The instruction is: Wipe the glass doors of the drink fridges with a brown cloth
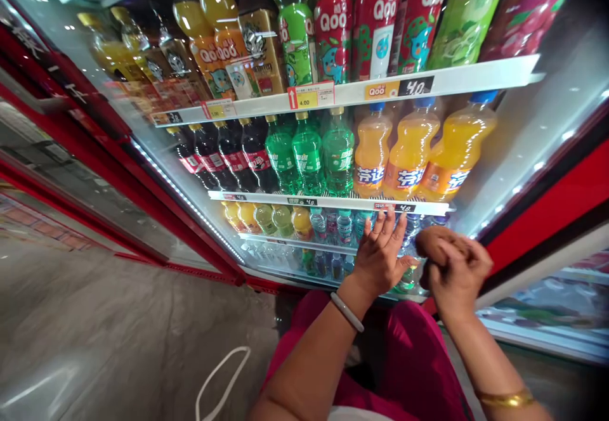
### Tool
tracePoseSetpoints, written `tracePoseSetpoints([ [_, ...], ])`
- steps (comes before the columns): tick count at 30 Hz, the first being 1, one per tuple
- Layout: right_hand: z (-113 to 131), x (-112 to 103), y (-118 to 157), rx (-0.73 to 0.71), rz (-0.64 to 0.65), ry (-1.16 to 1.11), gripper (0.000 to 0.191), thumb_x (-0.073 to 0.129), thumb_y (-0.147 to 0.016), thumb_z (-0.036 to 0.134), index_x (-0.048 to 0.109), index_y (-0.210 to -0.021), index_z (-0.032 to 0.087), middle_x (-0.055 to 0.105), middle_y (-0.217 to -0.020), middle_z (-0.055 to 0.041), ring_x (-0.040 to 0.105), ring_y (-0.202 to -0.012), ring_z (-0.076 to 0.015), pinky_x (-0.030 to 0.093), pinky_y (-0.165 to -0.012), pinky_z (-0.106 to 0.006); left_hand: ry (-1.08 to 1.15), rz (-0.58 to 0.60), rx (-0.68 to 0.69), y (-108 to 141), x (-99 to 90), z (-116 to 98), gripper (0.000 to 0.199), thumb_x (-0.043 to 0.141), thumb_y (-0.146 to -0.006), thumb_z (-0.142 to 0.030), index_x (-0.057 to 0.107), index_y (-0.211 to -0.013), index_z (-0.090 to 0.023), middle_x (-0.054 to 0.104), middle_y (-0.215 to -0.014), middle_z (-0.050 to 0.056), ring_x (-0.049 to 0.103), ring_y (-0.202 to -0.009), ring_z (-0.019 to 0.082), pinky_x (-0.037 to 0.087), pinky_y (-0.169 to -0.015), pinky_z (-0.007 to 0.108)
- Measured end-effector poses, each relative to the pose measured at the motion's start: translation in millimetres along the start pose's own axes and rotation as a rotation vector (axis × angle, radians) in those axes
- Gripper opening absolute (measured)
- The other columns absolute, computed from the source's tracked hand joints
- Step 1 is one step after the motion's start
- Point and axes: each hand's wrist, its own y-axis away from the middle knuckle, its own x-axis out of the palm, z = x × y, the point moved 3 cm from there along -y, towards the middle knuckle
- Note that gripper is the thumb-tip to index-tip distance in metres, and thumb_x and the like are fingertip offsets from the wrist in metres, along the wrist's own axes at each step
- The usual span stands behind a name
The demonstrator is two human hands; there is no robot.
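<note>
My left hand (pixel 378 257) is stretched out, fingers spread, with its fingertips at the white price rail (pixel 342 203) of a drinks shelf. A pale bangle is on that wrist. To its right, my right hand (pixel 457 276) grips a crumpled brown cloth (pixel 432 243) in front of the lower shelves. Just above the rail stand orange soda bottles (pixel 408 148) with blue caps. Green soda bottles (pixel 339 155) and dark cola bottles (pixel 254 155) continue that row leftward. Small bottles (pixel 320 223) on the shelf below are partly hidden by my hands.
An upper shelf rail (pixel 352 94) carries taller juice bottles (pixel 333 34). Red-framed cooler doors (pixel 143 218) run along the left, and a red frame (pixel 547 202) edges the right. Grey floor (pixel 118 332) lies at lower left, with a white looped cord (pixel 221 376).
</note>
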Motion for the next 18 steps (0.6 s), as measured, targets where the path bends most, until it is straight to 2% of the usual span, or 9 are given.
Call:
tracePoseSetpoints([
  [2, -9.3, -9.1, -8.8, 0.040, -0.137, 0.045, 0.059, 0.064, -0.072, 0.006, 0.064, -0.128, 0.024, 0.045, -0.141, -0.0141, 0.054, -0.131, -0.0348, 0.048, -0.110, -0.054, -0.014, -0.010, 0.005, 2.8, 2.3, 0.6, 0.090, 0.048, -0.101, -0.059, 0.009, -0.168, -0.014, 0.005, -0.174, 0.016, 0.002, -0.163, 0.032, 0.014, -0.132, 0.057],
  [4, -6.5, -10.9, -23.3, 0.041, -0.213, 0.077, 0.068, 0.064, -0.068, 0.003, 0.062, -0.132, 0.023, 0.045, -0.140, -0.0161, 0.053, -0.132, -0.0364, 0.046, -0.113, -0.054, -0.017, -0.013, -0.009, 4.3, 2.1, 0.1, 0.091, 0.050, -0.100, -0.057, 0.007, -0.168, -0.014, 0.003, -0.174, 0.016, 0.001, -0.162, 0.033, 0.014, -0.132, 0.057],
  [5, -1.5, -8.4, -28.8, 0.030, -0.215, 0.078, 0.070, 0.064, -0.067, 0.003, 0.062, -0.134, 0.023, 0.045, -0.140, -0.0164, 0.053, -0.132, -0.0368, 0.046, -0.113, -0.054, -0.014, -0.016, -0.020, 4.7, 1.5, -0.2, 0.092, 0.051, -0.100, -0.056, 0.006, -0.168, -0.014, 0.002, -0.174, 0.016, -0.001, -0.162, 0.033, 0.015, -0.132, 0.057],
  [7, 10.5, 1.5, -30.0, 0.006, -0.138, 0.056, 0.068, 0.065, -0.069, 0.005, 0.061, -0.134, 0.023, 0.045, -0.141, -0.0163, 0.052, -0.132, -0.0374, 0.047, -0.111, -0.057, -0.006, -0.021, -0.035, 6.0, 0.5, 0.1, 0.092, 0.051, -0.100, -0.054, 0.004, -0.168, -0.013, 0.000, -0.174, 0.017, -0.003, -0.162, 0.034, 0.016, -0.132, 0.057],
  [11, 16.8, 16.9, 1.4, -0.073, 0.099, -0.025, 0.045, 0.068, -0.077, 0.013, 0.065, -0.119, 0.028, 0.049, -0.138, -0.0099, 0.057, -0.127, -0.0331, 0.053, -0.103, -0.058, -0.034, -0.047, -0.055, 12.4, 2.5, 7.4, 0.088, 0.051, -0.101, -0.051, 0.006, -0.168, -0.014, 0.008, -0.175, 0.016, 0.001, -0.163, 0.033, 0.015, -0.132, 0.057],
  [14, 5.8, 8.1, 10.7, 0.012, 0.050, -0.018, 0.047, 0.067, -0.078, 0.011, 0.064, -0.122, 0.027, 0.046, -0.141, -0.0116, 0.055, -0.131, -0.0357, 0.052, -0.104, -0.062, -0.065, -0.058, -0.064, 18.8, 5.5, 14.3, 0.086, 0.052, -0.101, -0.052, 0.010, -0.168, -0.017, 0.016, -0.174, 0.016, 0.007, -0.163, 0.033, 0.017, -0.132, 0.057],
  [16, 6.8, 1.2, -0.5, 0.081, -0.038, 0.013, 0.055, 0.065, -0.077, 0.007, 0.062, -0.129, 0.024, 0.043, -0.144, -0.0147, 0.050, -0.136, -0.0393, 0.048, -0.107, -0.065, -0.074, -0.060, -0.068, 21.6, 6.5, 16.3, 0.086, 0.053, -0.101, -0.052, 0.012, -0.167, -0.017, 0.018, -0.174, 0.016, 0.009, -0.163, 0.033, 0.020, -0.131, 0.058],
  [18, 18.1, 2.4, -16.1, 0.098, -0.077, 0.030, 0.060, 0.064, -0.075, 0.005, 0.060, -0.133, 0.023, 0.043, -0.143, -0.0158, 0.048, -0.137, -0.0392, 0.046, -0.110, -0.065, -0.075, -0.051, -0.083, 22.9, 7.3, 16.4, 0.085, 0.054, -0.101, -0.050, 0.012, -0.167, -0.017, 0.018, -0.173, 0.017, 0.009, -0.163, 0.034, 0.021, -0.131, 0.058],
])
